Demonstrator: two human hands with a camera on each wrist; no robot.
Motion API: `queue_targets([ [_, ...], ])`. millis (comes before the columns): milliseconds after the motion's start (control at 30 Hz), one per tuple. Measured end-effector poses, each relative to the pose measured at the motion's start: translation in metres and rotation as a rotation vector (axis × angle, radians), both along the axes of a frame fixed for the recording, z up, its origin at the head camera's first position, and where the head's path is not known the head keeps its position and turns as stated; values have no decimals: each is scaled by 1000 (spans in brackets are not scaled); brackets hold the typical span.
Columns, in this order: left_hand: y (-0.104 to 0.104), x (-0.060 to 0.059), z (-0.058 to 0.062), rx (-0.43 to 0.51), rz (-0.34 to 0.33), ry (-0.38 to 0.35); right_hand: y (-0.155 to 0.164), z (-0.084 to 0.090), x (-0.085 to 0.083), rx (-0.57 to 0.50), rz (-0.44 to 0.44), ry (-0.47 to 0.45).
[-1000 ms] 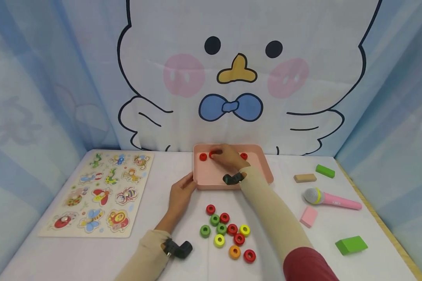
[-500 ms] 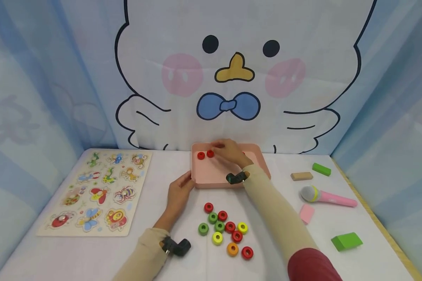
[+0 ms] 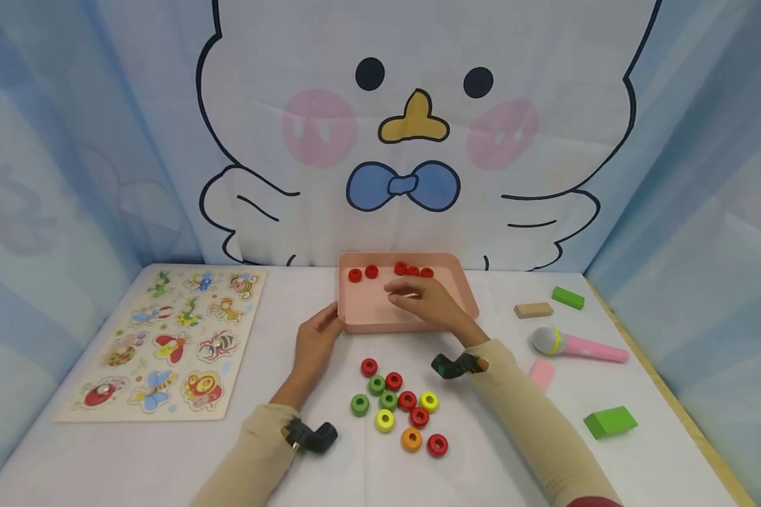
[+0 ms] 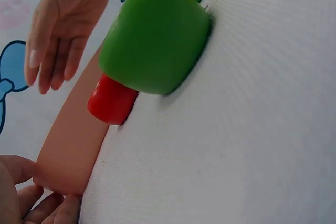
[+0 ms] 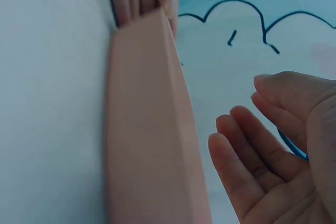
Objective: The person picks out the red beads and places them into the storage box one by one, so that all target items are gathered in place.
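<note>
The pink tray [image 3: 463, 296] sits at the centre of the head view, against the cartoon backdrop [image 3: 412, 141]. Its long axis runs left to right across the frame, parallel to the table's [image 3: 133, 458] back edge. Five red rings [image 3: 390, 271] lie in a row along its far wall.

The left hand [image 3: 317, 338] touches the tray's near-left corner, its fingertips pressed against the outer wall; the fingers are mostly straight, not wrapped around anything. The right hand [image 3: 428, 303] hovers over the tray floor, near its front edge, with the fingers loosely extended, slightly apart and holding nothing; the right wrist view shows an empty palm.

Below the tray, centre frame, is a loose cluster of rings [image 3: 399, 412]: red, green, yellow and one orange. An insect puzzle board [image 3: 165, 345] lies at the left. At the right are a pink toy microphone [image 3: 577, 345], two green blocks [image 3: 611, 421], a tan block [image 3: 533, 310] and a pink block [image 3: 540, 373].
</note>
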State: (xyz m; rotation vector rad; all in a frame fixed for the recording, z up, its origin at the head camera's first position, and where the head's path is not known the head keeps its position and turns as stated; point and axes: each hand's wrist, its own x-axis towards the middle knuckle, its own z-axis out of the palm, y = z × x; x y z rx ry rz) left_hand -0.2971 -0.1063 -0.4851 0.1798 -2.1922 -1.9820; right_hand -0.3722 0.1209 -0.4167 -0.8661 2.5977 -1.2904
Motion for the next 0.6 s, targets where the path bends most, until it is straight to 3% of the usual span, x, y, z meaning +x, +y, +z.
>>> queue_targets([
  [333, -1, 2, 2, 9, -14, 16, 30, -32, 54, -80, 131, -80],
  [600, -1, 1, 1, 9, -23, -8, 32, -50, 70, 7, 245, -157],
])
